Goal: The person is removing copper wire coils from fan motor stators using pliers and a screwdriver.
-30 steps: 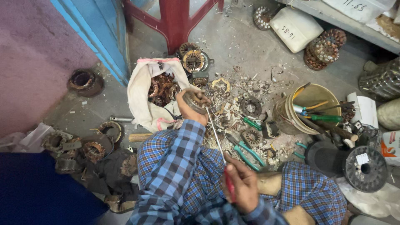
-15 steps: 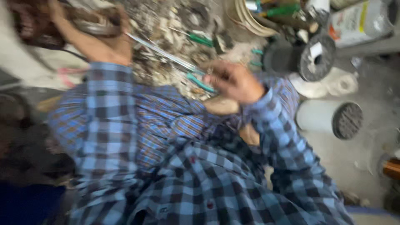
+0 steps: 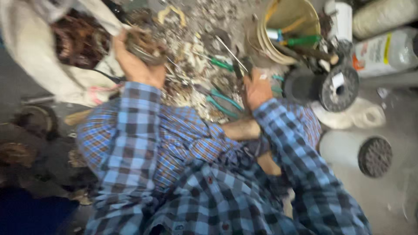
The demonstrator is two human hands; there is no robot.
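The view is blurred, looking down over a blue checked shirt to the floor [image 3: 392, 191]. The left hand [image 3: 138, 61] is closed around a round coil of copper-brown wire [image 3: 146, 43], holding it just beside the open mouth of a white cloth sack [image 3: 39, 65] that has more brown coils inside. The right hand [image 3: 257, 89] is clamped on a thin metal rod [image 3: 230, 52], which slants up and away from the sack toward a yellow bucket [image 3: 287, 26]; how the fingers lie on it is too smeared to tell. Between the sack and the bucket the floor is strewn with scrap bits, and green-handled pliers [image 3: 224, 100] lie there, near the right hand. On the far side of the bucket from the sack stand a black spool [image 3: 337, 85] and a grey cylinder with a dark round end [image 3: 374, 156].
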